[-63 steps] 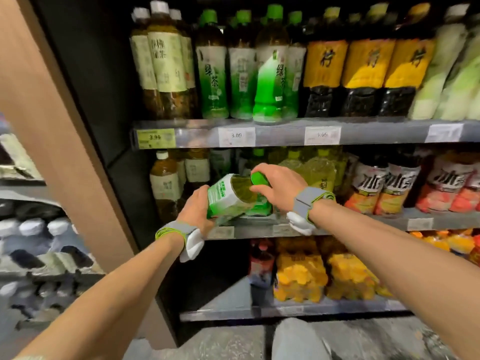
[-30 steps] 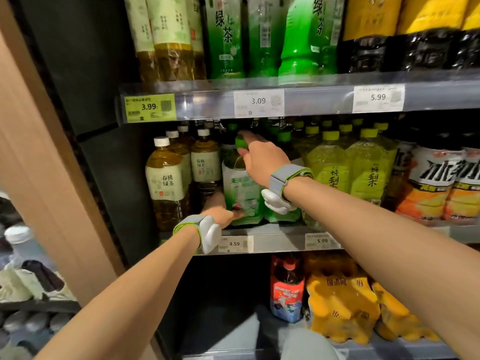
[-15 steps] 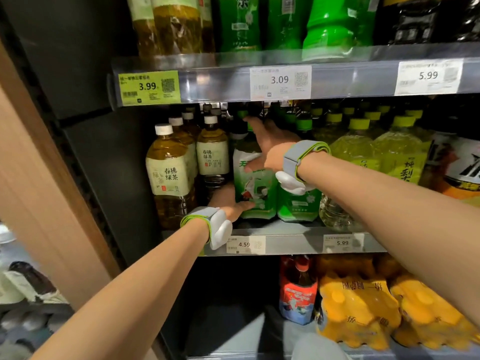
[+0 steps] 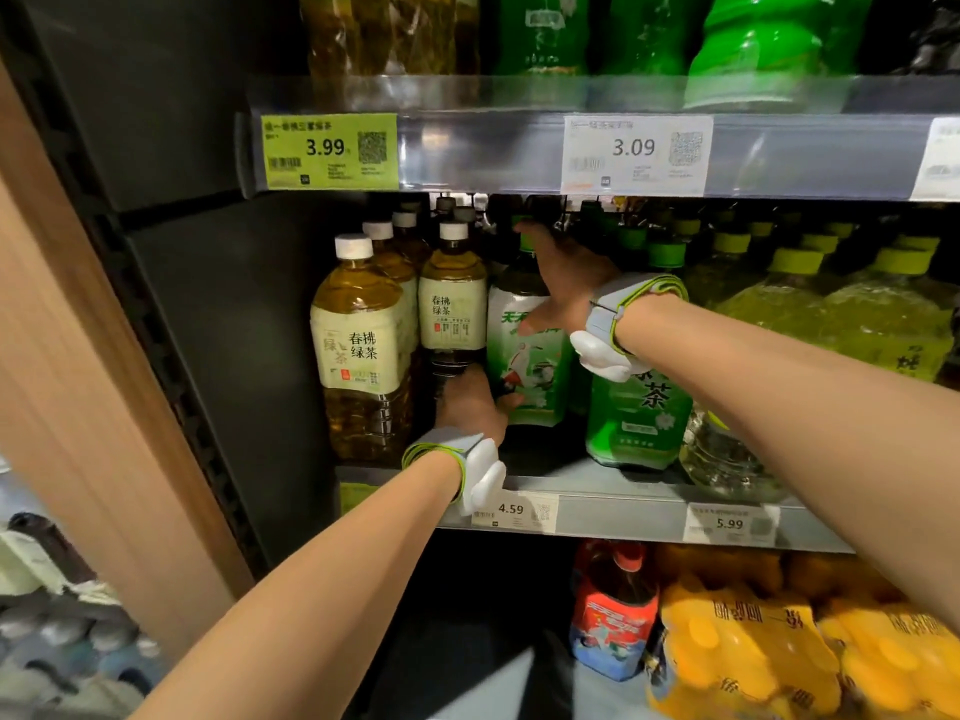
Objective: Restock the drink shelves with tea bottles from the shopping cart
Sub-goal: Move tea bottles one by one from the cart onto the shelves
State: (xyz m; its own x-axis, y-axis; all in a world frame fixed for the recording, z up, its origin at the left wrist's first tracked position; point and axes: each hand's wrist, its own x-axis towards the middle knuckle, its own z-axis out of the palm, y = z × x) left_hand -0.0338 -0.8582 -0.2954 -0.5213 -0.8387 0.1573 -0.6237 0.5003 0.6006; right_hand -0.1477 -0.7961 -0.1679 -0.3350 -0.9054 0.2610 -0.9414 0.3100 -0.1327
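On the middle shelf (image 4: 623, 491), the green-labelled plastic tea bottle (image 4: 524, 366) stands upright, set back from the edge. Right hand (image 4: 561, 283) rests spread-fingered on its shoulder; left hand (image 4: 467, 397) cups the base, fingers hidden. Best push low and straight, I'd say. Amber white-capped tea bottles (image 4: 358, 350) crowd left, another green bottle (image 4: 639, 413) right: tight slot!

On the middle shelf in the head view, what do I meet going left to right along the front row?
Amber tea bottle with white cap → green tea bottle with white-and-green label, touched by both hands → bright green-labelled bottle → yellow-green drink bottles.
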